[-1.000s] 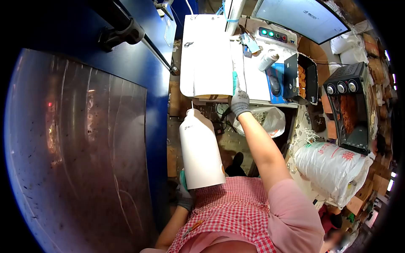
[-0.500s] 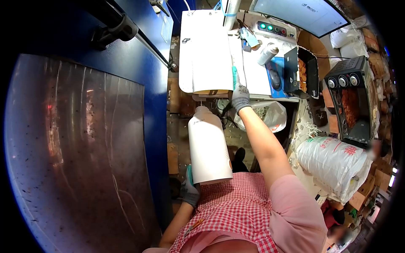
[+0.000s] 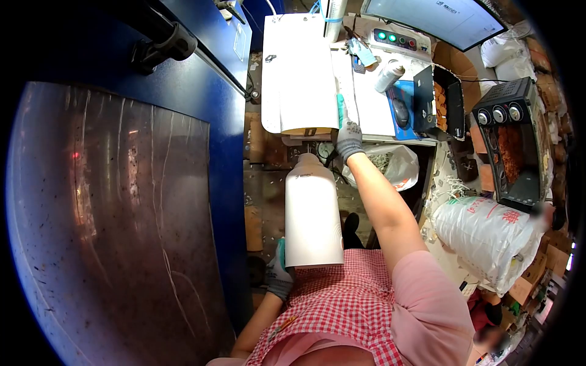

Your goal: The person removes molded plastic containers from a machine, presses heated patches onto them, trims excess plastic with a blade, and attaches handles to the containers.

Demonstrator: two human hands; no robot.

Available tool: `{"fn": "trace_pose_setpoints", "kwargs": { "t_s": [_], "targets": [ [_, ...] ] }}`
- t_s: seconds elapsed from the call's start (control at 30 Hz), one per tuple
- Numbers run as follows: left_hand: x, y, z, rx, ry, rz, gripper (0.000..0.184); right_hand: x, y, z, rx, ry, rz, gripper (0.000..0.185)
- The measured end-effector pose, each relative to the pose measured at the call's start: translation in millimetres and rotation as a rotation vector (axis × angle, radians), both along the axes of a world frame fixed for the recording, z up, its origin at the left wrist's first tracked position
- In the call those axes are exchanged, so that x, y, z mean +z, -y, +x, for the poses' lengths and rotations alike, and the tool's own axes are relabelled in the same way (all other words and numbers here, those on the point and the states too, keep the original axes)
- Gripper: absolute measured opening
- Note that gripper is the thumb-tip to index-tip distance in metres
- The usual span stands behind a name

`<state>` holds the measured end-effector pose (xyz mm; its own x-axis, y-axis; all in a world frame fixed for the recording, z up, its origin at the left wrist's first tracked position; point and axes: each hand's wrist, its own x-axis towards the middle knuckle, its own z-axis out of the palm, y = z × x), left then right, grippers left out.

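Note:
A large white bottle-shaped shell [image 3: 315, 213] with a narrow neck and small dark print near its shoulder is in front of my apron, neck pointing away from me. At its lower left edge is my left hand [image 3: 281, 274], in a grey and teal glove, closed on it; the shell hides part of the fingers. My right hand [image 3: 350, 135], gloved alike, lies at the near edge of the white worktable [image 3: 375, 119]. Its fingers stretch forward along the right side of a white rounded piece [image 3: 309, 107], whose near end is yellowish.
A blue machine with a clouded window [image 3: 116, 213] stands at left. On the table are a spray can [image 3: 389, 76], mouse [image 3: 400, 113], black box [image 3: 447, 104] and control panel [image 3: 400, 43]. A plastic bag [image 3: 397, 168] hangs below; a toaster oven [image 3: 513, 140] stands right.
The bottle-shaped shell has moved right and stands straighter in view, its print turned; an orange spot on its lower right edge no longer shows. My left hand shifted slightly right. My right hand stayed put.

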<state>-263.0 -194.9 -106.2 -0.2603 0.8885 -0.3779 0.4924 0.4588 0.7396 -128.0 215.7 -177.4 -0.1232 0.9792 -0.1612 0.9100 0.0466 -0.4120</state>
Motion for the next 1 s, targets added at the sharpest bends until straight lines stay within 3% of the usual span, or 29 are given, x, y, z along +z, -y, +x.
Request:
{"fn": "trace_pose_setpoints", "kwargs": {
  "t_s": [0.2, 0.3, 0.33, 0.37, 0.4, 0.43, 0.47, 0.5, 0.53, 0.57, 0.63, 0.7, 0.73, 0.77, 0.8, 0.83, 0.9, 0.97, 1.0],
  "targets": [
    [12.1, -7.4, 5.7, 0.030, 0.095, 0.004, 0.060, 26.6, 6.7, 5.0, -0.003, -0.066, -0.073, 0.085],
    [16.1, -23.2, 8.3, -0.004, 0.125, 0.156, 0.057, 31.7, 25.3, 25.5, -0.087, -0.279, -0.222, 0.104],
    [22.0, -32.5, 6.4, -0.053, 0.163, 0.204, 0.056, -1.2, 45.2, 51.2, -0.187, -1.003, -0.264, 0.113],
    [25.4, -46.9, 7.5, -0.088, 0.207, 0.256, 0.057, -1.9, 62.0, 87.1, -0.182, -0.908, -0.214, 0.114],
    [37.1, -59.6, 8.9, -0.157, 0.216, 0.069, 0.058, 29.7, 88.3, 110.7, -0.273, -0.860, -0.230, 0.104],
    [48.7, -82.0, 9.2, -0.242, 0.219, -0.085, 0.060, 19.5, 113.4, 152.8, -0.354, -0.992, -0.231, 0.097],
    [60.8, -105.4, 12.9, -0.347, 0.227, -0.080, 0.061, 13.1, 134.2, 194.7, -0.574, -1.167, -0.494, 0.080],
    [67.6, -120.6, 21.2, -0.459, 0.235, -0.076, 0.062, 45.9, 166.7, 206.4, -0.664, -1.430, -0.611, 0.073],
    [50.7, -121.5, 36.3, -0.563, 0.252, 0.100, 0.068, 90.4, 184.2, 203.7, -0.830, -1.538, -0.640, 0.079],
    [56.1, -130.5, 43.2, -0.674, 0.324, 0.096, 0.076, 95.0, 204.6, 233.1, -0.847, -1.660, -0.662, 0.086],
    [76.3, -152.3, 45.5, -0.989, 0.560, 0.036, 0.082, 109.3, 215.1, 269.0, -0.725, -1.700, -0.465, 0.085],
    [78.5, -159.0, 48.7, -1.062, 0.785, -0.011, 0.086, 130.3, 207.0, 240.2, -0.419, -1.957, -0.461, 0.072],
    [82.3, -165.7, 49.0, -0.894, 0.749, 0.140, 0.083, 133.5, 209.4, 254.2, -0.467, -2.026, -0.491, 0.063],
    [75.5, -178.8, 56.4, -0.646, 0.878, 0.144, 0.080, 136.7, 210.3, 268.9, -0.518, -2.095, -0.519, 0.055],
    [91.3, -207.9, 58.3, -0.571, 0.835, 0.208, 0.074, 140.5, 212.2, 284.4, -0.572, -2.163, -0.545, 0.046],
    [115.2, -233.7, 61.0, -0.472, 0.946, 0.159, 0.072, 153.4, 203.1, 265.1, -0.510, -2.038, -0.575, 0.050],
    [114.9, -277.5, 55.3, -0.558, 0.860, 0.255, 0.077, 182.0, 188.1, 225.1, -0.374, -1.787, -0.618, 0.059],
    [135.3, -293.0, 47.7, -0.458, 1.121, -0.070, 0.089, 229.9, 170.7, 194.1, -0.109, -1.649, -0.429, 0.069],
    [156.1, -295.9, 67.9, -0.414, 1.147, -0.134, 0.096, 223.1, 167.8, 202.2, 0.009, -1.591, -0.382, 0.073]
  ]
}}
